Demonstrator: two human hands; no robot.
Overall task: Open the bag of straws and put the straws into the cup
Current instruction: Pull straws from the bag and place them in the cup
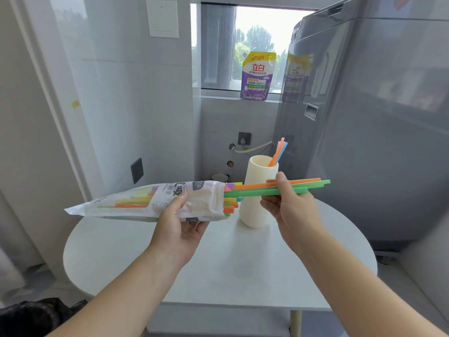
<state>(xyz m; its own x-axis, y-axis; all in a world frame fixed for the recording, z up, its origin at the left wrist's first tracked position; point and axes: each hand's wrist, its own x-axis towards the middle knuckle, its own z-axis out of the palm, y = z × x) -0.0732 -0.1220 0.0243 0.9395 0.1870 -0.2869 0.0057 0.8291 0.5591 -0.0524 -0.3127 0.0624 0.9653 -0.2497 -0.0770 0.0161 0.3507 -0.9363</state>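
Straws [279, 188], a few green and orange ones, are pinched between the thumb and fingers of your right hand [289, 210] and are partly drawn out of the open mouth of the bag [136, 203]. Your left hand [177, 222] grips the bag round its middle, holding it level above the worktop [218, 263].

You look mid-transfer. Next, pull this bunch clear, tip it upright and lower its ends into the cup [255, 210], which stands on the worktop just behind the bunch.

Three leaning straws [279, 152] already rest against the cup's right rim, so aim for the open left side. Keep the bag level, since loose ends poke from its mouth.

Farther off, a washing machine [364, 117] crowds your right, and a detergent pouch [258, 76] sits on the windowsill.
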